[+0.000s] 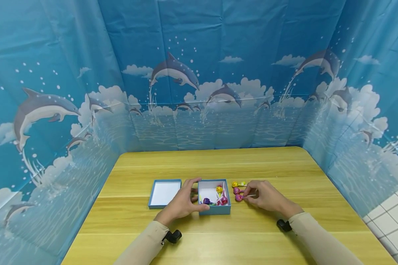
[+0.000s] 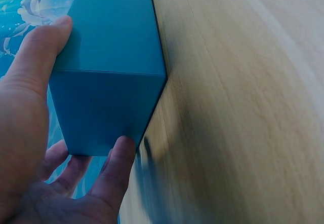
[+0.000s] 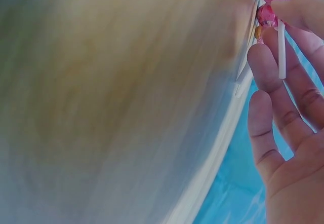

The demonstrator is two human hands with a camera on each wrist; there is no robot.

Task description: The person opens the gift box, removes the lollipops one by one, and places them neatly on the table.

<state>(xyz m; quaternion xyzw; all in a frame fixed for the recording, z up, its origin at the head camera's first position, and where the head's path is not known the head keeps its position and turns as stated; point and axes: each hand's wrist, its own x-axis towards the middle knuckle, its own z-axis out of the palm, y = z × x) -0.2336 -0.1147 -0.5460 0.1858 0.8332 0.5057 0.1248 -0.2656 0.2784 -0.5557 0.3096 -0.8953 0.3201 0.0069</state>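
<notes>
Left hand (image 1: 182, 204) is gripping the small open blue cardboard box (image 1: 214, 210) on the wooden table (image 1: 285, 165), while right hand (image 1: 266, 197) is pinching a pink wrapped lollipop (image 1: 239, 197) by its stick.

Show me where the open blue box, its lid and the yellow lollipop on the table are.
open blue box (image 1: 215, 211), head view, on its front wall.
lid (image 1: 165, 193), head view, on its white inside.
yellow lollipop (image 1: 234, 184), head view, on its wrapped head.
</notes>
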